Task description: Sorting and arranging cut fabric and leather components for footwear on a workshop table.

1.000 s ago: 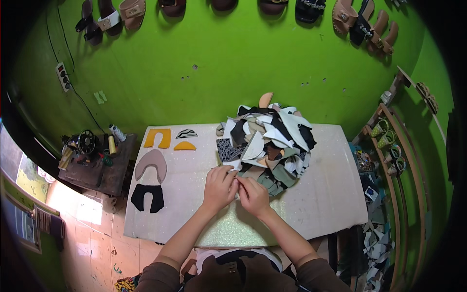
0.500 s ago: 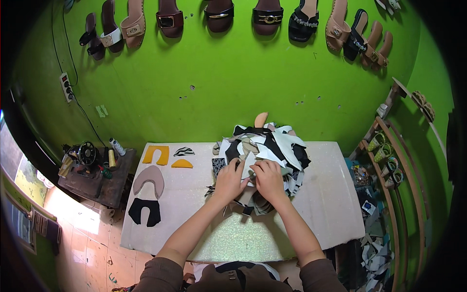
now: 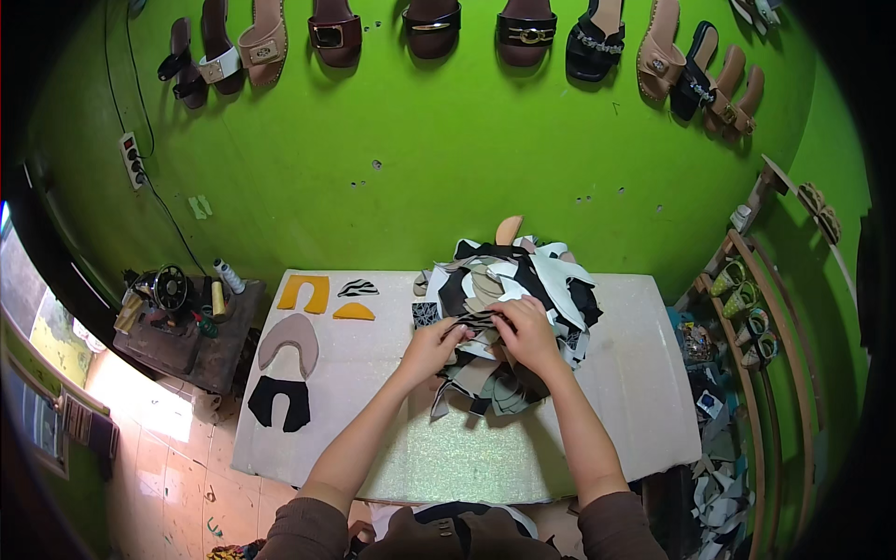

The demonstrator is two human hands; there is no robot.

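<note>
Head view, hands: the left hand [image 3: 431, 345] and right hand [image 3: 525, 333] meet at frame centre on the near side of a heap of cut pieces [image 3: 509, 317]; both pinch one small zebra-striped piece [image 3: 477, 320] between fingertips and thumbs, fingers closed on it.
Heap: flat cut shapes in black, white, beige and grey, piled loosely right of centre (a tan rounded tip sticks up at its far side).
Table edges: the pale worktable [image 3: 616, 392] runs from centre left to centre right; its near edge bends across the lower frame, its far edge meets the green wall [image 3: 420, 177].
Open room: bare tabletop lies below the hands and to the right of the heap; left of the hands a strip stays bare up to the laid-out shapes.
Laid-out shapes: a yellow arch piece [image 3: 303, 292], a small striped piece [image 3: 357, 287], a beige vamp shape [image 3: 288, 341] and a black one [image 3: 279, 403], well apart from the heap, at centre left.
Wall: a row of sandals [image 3: 429, 23] hangs along the top.
Hard to tell: the sewing machine [image 3: 166, 291] at left is small; the heap's lower layers are hidden; the forearms are cut off at the lower edge.
</note>
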